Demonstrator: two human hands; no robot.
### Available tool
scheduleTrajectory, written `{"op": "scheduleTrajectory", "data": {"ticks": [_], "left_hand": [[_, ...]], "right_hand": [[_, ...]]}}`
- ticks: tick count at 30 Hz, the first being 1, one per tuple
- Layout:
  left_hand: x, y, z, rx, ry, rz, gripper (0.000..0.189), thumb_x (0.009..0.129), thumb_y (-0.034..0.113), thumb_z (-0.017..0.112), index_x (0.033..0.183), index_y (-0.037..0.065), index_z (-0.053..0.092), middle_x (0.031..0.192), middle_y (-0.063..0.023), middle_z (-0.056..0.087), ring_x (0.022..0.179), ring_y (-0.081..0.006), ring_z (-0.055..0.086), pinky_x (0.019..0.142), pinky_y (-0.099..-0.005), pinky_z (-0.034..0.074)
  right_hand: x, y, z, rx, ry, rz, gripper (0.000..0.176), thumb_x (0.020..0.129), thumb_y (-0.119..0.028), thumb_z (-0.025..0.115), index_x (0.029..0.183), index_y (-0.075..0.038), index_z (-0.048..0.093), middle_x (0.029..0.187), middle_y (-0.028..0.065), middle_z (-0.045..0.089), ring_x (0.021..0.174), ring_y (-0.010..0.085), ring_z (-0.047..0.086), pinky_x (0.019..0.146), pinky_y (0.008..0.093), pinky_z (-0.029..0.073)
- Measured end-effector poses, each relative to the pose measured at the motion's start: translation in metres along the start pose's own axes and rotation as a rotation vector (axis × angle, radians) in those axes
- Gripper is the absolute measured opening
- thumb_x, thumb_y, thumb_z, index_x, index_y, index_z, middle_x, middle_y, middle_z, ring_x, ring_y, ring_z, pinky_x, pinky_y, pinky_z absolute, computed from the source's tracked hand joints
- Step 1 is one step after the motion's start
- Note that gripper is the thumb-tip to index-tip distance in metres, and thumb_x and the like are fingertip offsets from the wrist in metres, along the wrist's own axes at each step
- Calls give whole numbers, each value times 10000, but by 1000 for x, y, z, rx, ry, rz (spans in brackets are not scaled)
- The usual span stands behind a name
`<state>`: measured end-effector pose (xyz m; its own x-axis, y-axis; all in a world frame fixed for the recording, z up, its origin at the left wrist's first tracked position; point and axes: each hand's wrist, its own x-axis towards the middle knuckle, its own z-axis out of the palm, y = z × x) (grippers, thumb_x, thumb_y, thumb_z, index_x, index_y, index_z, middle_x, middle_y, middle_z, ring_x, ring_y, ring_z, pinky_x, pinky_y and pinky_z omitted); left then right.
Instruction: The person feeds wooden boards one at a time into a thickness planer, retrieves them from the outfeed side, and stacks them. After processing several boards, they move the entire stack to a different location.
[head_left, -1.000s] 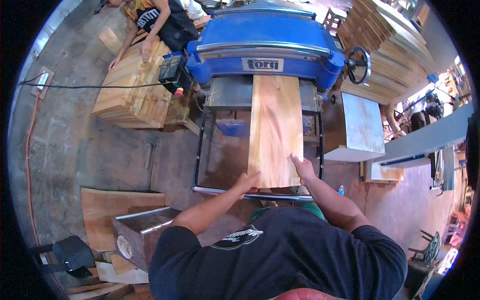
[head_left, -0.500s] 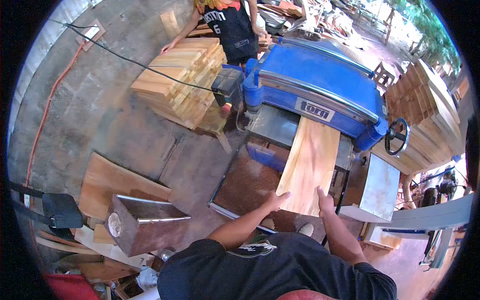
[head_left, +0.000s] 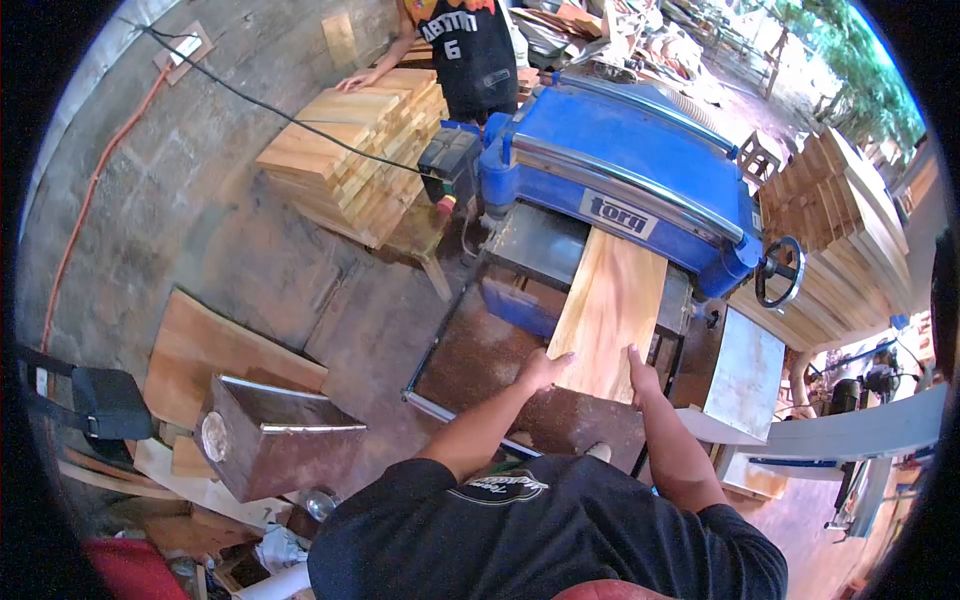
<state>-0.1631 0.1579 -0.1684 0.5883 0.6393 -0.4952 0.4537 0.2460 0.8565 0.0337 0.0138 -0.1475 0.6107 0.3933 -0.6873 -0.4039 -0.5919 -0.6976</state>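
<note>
A wooden board (head_left: pixel 612 310) lies on the metal bed (head_left: pixel 545 245) of a blue thickness planer (head_left: pixel 620 150), its far end hidden under the machine's front. My left hand (head_left: pixel 543 371) grips the left edge near the board's close end, thumb on top and fingers mostly out of sight beneath. On the opposite edge, my right hand (head_left: pixel 643 380) holds the same end, thumb pointing up along the side. The near end sticks out past the bed toward me.
Stacked boards stand left of the planer (head_left: pixel 350 150) and right of it (head_left: pixel 835 230). Another person (head_left: pixel 470 60) rests a hand on the left stack. A handwheel (head_left: pixel 780 272) juts out at the right. A black cable (head_left: pixel 290 118) crosses the left side.
The board has slid farther into the planer, with both my hands moving forward on its near end. The view has shifted slightly. The other person's hand stays on the left stack.
</note>
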Motion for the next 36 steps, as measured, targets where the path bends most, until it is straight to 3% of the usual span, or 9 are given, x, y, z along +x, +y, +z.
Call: {"op": "scheduleTrajectory", "data": {"ticks": [6, 8, 12, 16, 21, 28, 32, 34, 36], "left_hand": [[14, 14, -2, 27, -3, -67, 577, 754, 516, 710, 846, -51, 662, 687, -150, 643, 508, -227, 620, 435, -317, 519], [33, 1, 4, 83, 50, -72, 606, 745, 519, 718, 847, -75, 653, 717, -162, 656, 532, -240, 633, 439, -329, 522], [23, 30, 1, 125, 63, -101, 623, 748, 536, 703, 857, -76, 655, 741, -175, 665, 549, -237, 643, 463, -330, 533], [46, 23, 4, 174, 102, -54, 615, 737, 541, 710, 795, -69, 656, 651, -162, 649, 505, -237, 627, 447, -352, 501], [55, 32, 1, 252, 67, -21, 691, 729, 600, 676, 819, -84, 652, 673, -186, 657, 574, -272, 657, 547, -380, 519], [80, -1, 4, 315, 109, 2, 833, 766, 644, 587, 1127, -106, 554, 1126, -301, 587, 1092, -393, 569, 916, -424, 453], [40, -68, -13, 215, 56, 248, 490, 820, 432, 664, 1049, 8, 577, 986, -178, 652, 906, -289, 634, 817, -375, 482], [-14, -73, -36, 132, 80, 322, 356, 854, 291, 646, 1070, 16, 578, 960, -150, 658, 862, -250, 643, 777, -356, 497], [-58, -57, -71, 42, 160, 297, 288, 874, 222, 617, 1079, 23, 579, 917, -116, 653, 819, -198, 645, 738, -336, 507]], "right_hand": [[-25, 30, -33, -69, 40, -49, 613, 836, -620, 554, 948, -19, 595, 842, 81, 617, 693, 200, 566, 690, 316, 503], [-39, 65, -56, -431, 278, -546, 468, 833, -455, 652, 987, -14, 616, 830, 131, 638, 775, 254, 592, 728, 376, 475], [-102, 91, -74, -1002, 505, -938, 512, 746, -208, 729, 1177, -41, 508, 1338, 242, 414, 1213, 402, 430, 1016, 443, 379], [-101, 147, -84, -780, 289, -699, 812, 779, -148, 665, 1446, -96, 204, 1403, 272, 319, 1249, 463, 378, 1001, 471, 387], [-107, 145, -74, -871, 216, -318, 885, 879, -137, 497, 1449, -221, -175, 983, 335, 603, 843, 494, 602, 723, 549, 468], [-96, 156, -78, -889, 209, -334, 887, 879, -136, 498, 1450, -206, -178, 946, 311, 614, 826, 472, 612, 715, 535, 471], [-102, 144, -74, -823, 159, -308, 889, 842, -118, 565, 1478, -155, -55, 1186, 310, 518, 1049, 449, 545, 867, 494, 447], [-97, 153, -80, -917, 371, -765, 845, 806, -117, 624, 1476, -109, 109, 1363, 294, 359, 1248, 436, 378, 1028, 469, 340], [-93, 137, -73, -824, 292, -763, 780, 779, -118, 661, 1436, -72, 243, 1416, 268, 289, 1327, 424, 260, 1102, 471, 238]]}}
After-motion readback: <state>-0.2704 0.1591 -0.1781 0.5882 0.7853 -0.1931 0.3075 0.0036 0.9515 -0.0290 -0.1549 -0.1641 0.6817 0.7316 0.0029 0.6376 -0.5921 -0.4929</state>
